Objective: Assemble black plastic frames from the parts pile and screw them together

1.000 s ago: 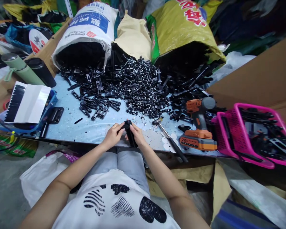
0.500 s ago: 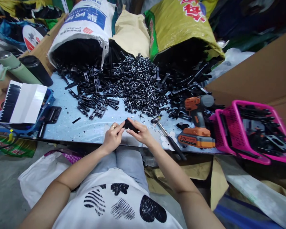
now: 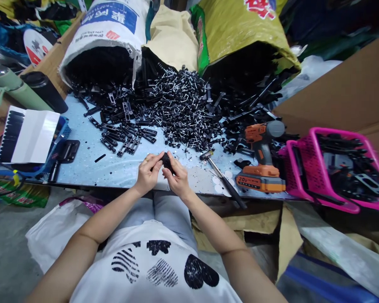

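Observation:
At the front edge of the table, a black plastic part (image 3: 166, 160) is held between both hands, its exact kind too small and covered to make out. My left hand (image 3: 149, 171) is closed, thumb and fingers pinching the part's left side. From the right, my right hand (image 3: 177, 176) grips it with bent fingers. Beyond the hands lies a heap of black-headed metal pins (image 3: 189, 109). Flat slotted black pieces (image 3: 126, 134) are scattered to its left. A hammer (image 3: 222, 179) rests on the table to the right of my hands.
An orange cordless drill (image 3: 260, 162) stands right of the hammer, beside a pink basket (image 3: 330, 168) of black parts. Open sacks, one white (image 3: 107, 38) and one yellow (image 3: 240, 33), lie behind the heap. A blue basket (image 3: 58, 141) and a green bottle (image 3: 19, 88) are at left.
Both hands have turned the black part: its long body pointed toward me earlier, and now only a short dark piece shows between the fingers. The view has shifted slightly.

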